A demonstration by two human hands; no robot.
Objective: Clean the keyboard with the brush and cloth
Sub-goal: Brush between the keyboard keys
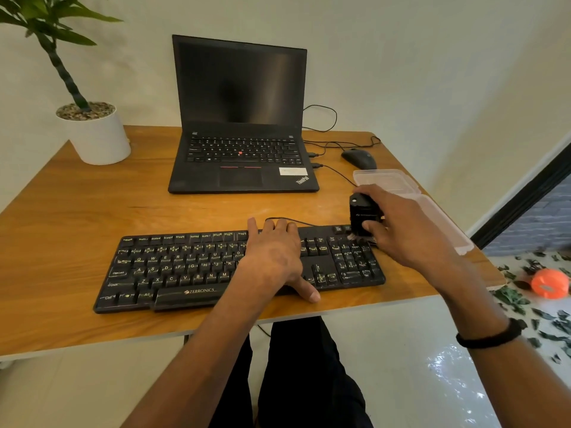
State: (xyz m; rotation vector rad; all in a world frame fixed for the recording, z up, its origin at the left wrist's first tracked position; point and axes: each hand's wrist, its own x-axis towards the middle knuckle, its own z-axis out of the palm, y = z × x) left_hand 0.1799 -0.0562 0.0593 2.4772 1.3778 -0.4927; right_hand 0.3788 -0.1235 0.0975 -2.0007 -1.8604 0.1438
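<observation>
A black Zebronics keyboard (173, 270) lies along the near edge of the wooden table (92, 208). My left hand (275, 257) rests flat on its middle keys with fingers spread, thumb at the front edge. My right hand (404, 227) grips a black block-shaped brush (363, 216), its pale bristles touching the keys at the keyboard's top right corner, above the number pad. No cloth is in view.
An open black laptop (241, 156) stands behind the keyboard, with a wired mouse (358, 158) to its right. A clear plastic box (401, 186) lies behind my right hand. A potted plant (95, 134) stands far left. Leaves and an orange object (550, 284) lie on the floor.
</observation>
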